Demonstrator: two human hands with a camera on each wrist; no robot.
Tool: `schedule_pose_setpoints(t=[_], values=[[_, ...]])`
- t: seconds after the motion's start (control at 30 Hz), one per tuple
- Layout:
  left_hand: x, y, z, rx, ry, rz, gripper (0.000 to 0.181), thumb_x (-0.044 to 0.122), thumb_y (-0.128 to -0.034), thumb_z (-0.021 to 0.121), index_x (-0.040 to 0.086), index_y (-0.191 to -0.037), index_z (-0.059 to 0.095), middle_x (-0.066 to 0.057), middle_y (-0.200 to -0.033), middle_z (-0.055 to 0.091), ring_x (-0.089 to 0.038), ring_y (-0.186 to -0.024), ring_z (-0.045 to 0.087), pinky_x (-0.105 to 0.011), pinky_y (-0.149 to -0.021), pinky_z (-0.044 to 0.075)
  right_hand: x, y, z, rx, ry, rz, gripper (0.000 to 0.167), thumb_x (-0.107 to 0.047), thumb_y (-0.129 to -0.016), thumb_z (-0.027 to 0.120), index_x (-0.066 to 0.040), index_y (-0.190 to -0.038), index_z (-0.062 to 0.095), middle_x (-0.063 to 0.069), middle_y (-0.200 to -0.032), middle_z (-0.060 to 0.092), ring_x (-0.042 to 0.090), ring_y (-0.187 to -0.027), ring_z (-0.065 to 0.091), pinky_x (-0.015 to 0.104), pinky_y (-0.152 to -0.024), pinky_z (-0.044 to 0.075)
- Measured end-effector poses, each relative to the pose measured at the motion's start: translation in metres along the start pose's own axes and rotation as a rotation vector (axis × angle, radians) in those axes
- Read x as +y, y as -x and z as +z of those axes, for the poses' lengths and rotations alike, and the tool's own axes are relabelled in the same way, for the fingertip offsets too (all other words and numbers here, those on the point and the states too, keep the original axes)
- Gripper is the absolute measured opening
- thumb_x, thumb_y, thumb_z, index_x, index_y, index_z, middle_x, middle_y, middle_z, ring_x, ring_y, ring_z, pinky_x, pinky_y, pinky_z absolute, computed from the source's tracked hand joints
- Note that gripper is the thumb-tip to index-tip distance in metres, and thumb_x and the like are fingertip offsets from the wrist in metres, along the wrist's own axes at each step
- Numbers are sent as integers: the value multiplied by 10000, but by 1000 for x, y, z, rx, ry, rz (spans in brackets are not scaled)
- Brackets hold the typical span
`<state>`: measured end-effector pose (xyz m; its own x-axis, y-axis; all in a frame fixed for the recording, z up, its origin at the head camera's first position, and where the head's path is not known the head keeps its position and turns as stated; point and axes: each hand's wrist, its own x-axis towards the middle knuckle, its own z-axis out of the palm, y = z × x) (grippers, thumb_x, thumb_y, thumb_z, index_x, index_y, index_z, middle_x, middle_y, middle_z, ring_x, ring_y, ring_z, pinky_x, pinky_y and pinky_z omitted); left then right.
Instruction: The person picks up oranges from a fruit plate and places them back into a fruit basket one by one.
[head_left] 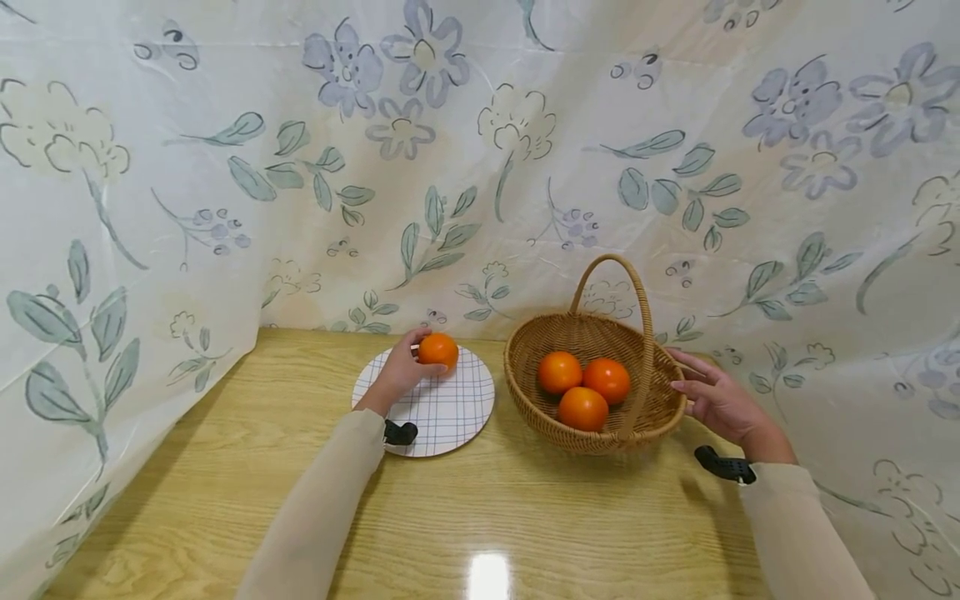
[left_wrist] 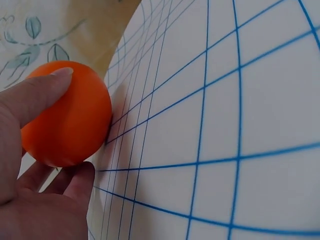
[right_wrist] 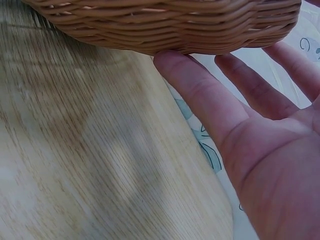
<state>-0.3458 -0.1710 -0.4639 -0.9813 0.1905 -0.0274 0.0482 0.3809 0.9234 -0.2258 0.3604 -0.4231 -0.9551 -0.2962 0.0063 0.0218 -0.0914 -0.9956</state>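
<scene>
My left hand (head_left: 403,372) holds a smooth, round orange fruit (head_left: 438,353) that looks like a persimmon. It is at the far part of a round white plate with blue grid lines (head_left: 442,421). In the left wrist view, the thumb lies across the fruit (left_wrist: 75,117) and the other fingers are under it, close against the plate (left_wrist: 220,120). On the right stands a wicker basket (head_left: 517,379) with a tall handle, holding three similar fruits (head_left: 583,409). My right hand (head_left: 723,404) touches the basket's right side with fingers extended; its thumb meets the weave (right_wrist: 200,25).
Plate and basket stand side by side on a light wooden table (head_left: 480,508), near its back edge. A floral curtain (head_left: 450,167) hangs behind and along both sides. The basket's handle (head_left: 633,279) arches above its rim.
</scene>
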Motion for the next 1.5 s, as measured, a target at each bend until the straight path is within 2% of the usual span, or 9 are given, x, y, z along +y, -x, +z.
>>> schedule_pose_setpoints(t=[0.17, 0.37, 0.53, 0.97, 1.17, 1.5], values=[[1, 1, 1, -8, -22, 15, 807, 183, -873, 832, 144, -1550, 395, -114, -1553, 435, -364, -1369, 482, -522, -1188, 396, 0, -4, -2, -5, -8, -2, 672, 29, -1052, 458, -63, -1644, 153, -70, -1415, 560, 114, -1186, 666, 341, -900, 610], [8, 2, 4, -1, -26, 34, 793, 213, -854, 853, 138, -1523, 434, -109, -1495, 484, -352, -1316, 510, -514, -1152, 438, 1, -11, -9, -49, -51, -17, 682, 47, -1052, 438, -38, -1643, 109, -35, -1430, 557, 137, -1186, 669, 345, -900, 610], [20, 4, 4, 3, -9, 69, 804, 255, -831, 873, 176, -1509, 449, -93, -1495, 482, -346, -1335, 512, -529, -1129, 454, 2, -15, -15, -74, -90, -24, 693, 60, -1049, 434, -29, -1642, 85, -25, -1428, 573, 154, -1187, 674, 354, -904, 610], [57, 15, 5, -17, 58, 189, 763, 278, -832, 873, 169, -1472, 473, -88, -1467, 514, -347, -1302, 550, -523, -1108, 475, 2, -14, -12, -43, -66, -15, 679, 54, -1053, 434, -46, -1644, 116, -38, -1410, 579, 137, -1169, 678, 338, -895, 611], [74, 16, 16, -26, 59, 269, 732, 313, -823, 877, 185, -1440, 504, -74, -1410, 551, -331, -1259, 581, -509, -1094, 486, 2, -14, -13, -36, -64, -17, 677, 53, -1053, 435, -46, -1644, 119, -41, -1406, 579, 135, -1166, 679, 339, -893, 612], [109, 19, 43, -92, 113, 365, 710, 260, -825, 879, 168, -1431, 521, -80, -1345, 583, -294, -1168, 636, -437, -1024, 552, 3, -14, -14, -52, -65, -15, 682, 48, -1053, 441, -43, -1643, 111, -41, -1419, 577, 141, -1171, 679, 346, -896, 612]])
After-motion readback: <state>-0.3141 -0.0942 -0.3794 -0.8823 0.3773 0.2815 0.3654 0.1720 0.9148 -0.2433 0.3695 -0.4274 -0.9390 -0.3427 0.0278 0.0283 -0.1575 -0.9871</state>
